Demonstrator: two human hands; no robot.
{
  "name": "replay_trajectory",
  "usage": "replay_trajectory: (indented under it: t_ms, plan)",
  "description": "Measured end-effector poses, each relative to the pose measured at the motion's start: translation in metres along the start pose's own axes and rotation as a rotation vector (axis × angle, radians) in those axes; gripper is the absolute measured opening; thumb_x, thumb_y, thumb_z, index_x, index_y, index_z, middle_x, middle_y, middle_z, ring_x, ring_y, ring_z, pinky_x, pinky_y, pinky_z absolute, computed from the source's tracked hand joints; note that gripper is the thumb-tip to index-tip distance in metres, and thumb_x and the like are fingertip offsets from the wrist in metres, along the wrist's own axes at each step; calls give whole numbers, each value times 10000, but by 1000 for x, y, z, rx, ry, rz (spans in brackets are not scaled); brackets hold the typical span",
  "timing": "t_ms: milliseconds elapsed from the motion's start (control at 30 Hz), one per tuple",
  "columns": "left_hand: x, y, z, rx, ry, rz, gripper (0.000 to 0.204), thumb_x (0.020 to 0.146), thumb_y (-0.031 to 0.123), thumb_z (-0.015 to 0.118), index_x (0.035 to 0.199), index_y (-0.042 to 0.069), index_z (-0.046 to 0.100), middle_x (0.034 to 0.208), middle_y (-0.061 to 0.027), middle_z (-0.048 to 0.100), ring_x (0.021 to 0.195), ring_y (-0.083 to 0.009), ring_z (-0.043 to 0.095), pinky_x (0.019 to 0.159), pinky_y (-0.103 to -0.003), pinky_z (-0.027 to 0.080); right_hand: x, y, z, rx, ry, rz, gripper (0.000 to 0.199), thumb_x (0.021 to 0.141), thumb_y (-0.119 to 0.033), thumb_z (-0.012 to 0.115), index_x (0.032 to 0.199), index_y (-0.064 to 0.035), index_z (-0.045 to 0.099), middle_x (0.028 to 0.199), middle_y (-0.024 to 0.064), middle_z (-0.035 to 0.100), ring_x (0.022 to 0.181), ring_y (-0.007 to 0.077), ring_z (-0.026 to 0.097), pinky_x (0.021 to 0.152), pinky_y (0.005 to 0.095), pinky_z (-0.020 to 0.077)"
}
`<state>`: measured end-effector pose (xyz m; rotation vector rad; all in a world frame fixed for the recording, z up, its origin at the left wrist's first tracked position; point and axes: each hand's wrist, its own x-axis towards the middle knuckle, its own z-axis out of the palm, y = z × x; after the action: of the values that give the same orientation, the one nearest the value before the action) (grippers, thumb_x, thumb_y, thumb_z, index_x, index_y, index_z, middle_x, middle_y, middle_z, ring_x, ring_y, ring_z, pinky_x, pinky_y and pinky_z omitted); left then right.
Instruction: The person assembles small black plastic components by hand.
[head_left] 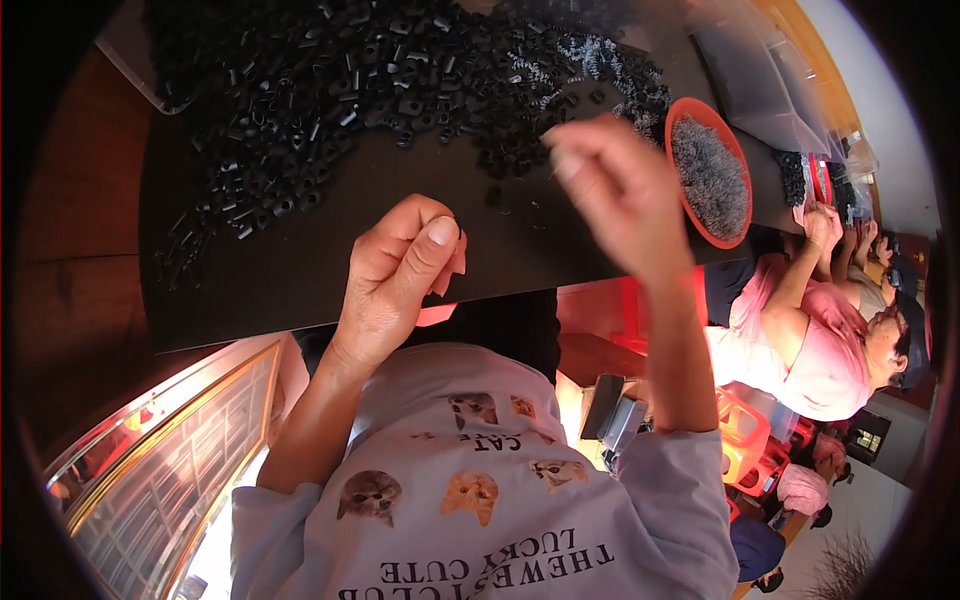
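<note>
My left hand (405, 270) is closed in front of my chest, over the table's near edge, with the thumb pressed on the curled forefinger. Whatever it holds is hidden inside the fingers. Higher and to the right, my right hand (625, 195) hovers over the dark table, slightly blurred, thumb and forefinger drawn together in a pinch. I cannot make out anything between these tips. Beyond both hands spreads a large heap of small black plastic parts (310, 110). Thin silvery coiled pieces (590, 62) lie among the parts at its right end.
Right of my right hand stands an orange-red bowl (742, 165) full of fine grey metal pieces (710, 180). Behind it is a translucent plastic bin (765, 90). A person in pink (800, 330) works farther along the right, near red stools (745, 430). The dark tabletop (240, 290) ends before my body.
</note>
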<state>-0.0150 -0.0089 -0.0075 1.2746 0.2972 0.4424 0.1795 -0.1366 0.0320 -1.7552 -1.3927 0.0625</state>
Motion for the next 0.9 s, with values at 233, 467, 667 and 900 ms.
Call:
replay_trajectory:
  t_ms: [233, 467, 667, 900]
  plan:
    - [3, 1, 1, -64, 16, -53, 235, 1012, 247, 532, 920, 35, 576, 745, -5, 584, 586, -46, 464, 534, -189, 389, 44, 86, -35, -511, -94, -12, 137, 867, -64, 596, 994, -65, 647, 984, 81, 616, 822, 304, 623, 701, 385, 505]
    - [2, 0, -2, -145, 33, -86, 273, 1017, 287, 504, 977, 31, 592, 767, -16, 598, 593, -65, 478, 541, -200, 388, 66, 85, -27, -804, -368, 86, 116, 859, -84, 545, 952, -77, 615, 1055, 63, 589, 944, 311, 613, 744, 446, 510]
    - [2, 3, -5, -208, 12, -125, 226, 996, 209, 471, 997, 20, 596, 773, -24, 602, 606, -64, 481, 551, -206, 384, 57, 91, -45, -692, -297, 137, 148, 866, -47, 572, 1003, -65, 624, 970, 98, 598, 888, 333, 599, 743, 404, 484]
    - [0, 2, -7, -174, 4, -102, 231, 1004, 210, 470, 988, 18, 598, 767, -23, 603, 597, -60, 480, 544, -201, 388, 53, 98, -40, -624, -372, 92, 134, 862, -80, 538, 962, -69, 626, 979, 119, 605, 916, 351, 610, 759, 459, 505]
